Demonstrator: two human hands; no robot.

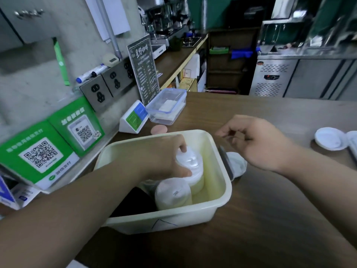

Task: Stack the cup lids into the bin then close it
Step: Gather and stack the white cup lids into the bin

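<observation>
A cream plastic bin (222,192) stands open on the brown counter in front of me. Inside it are two stacks of white cup lids: a far stack (193,167) and a nearer stack (172,192). My left hand (166,157) reaches into the bin and grips the top of the far stack. My right hand (257,142) hovers above the bin's right rim, fingers loosely curled and holding nothing. More white lids (237,164) lie on the counter just right of the bin, and other loose lids (330,139) sit at the far right.
A clear lidded box (166,107) stands behind the bin, with a small pink disc (158,129) and a white payment stand (133,119) beside it. Green QR signs (42,151) and a menu board (144,68) line the left wall.
</observation>
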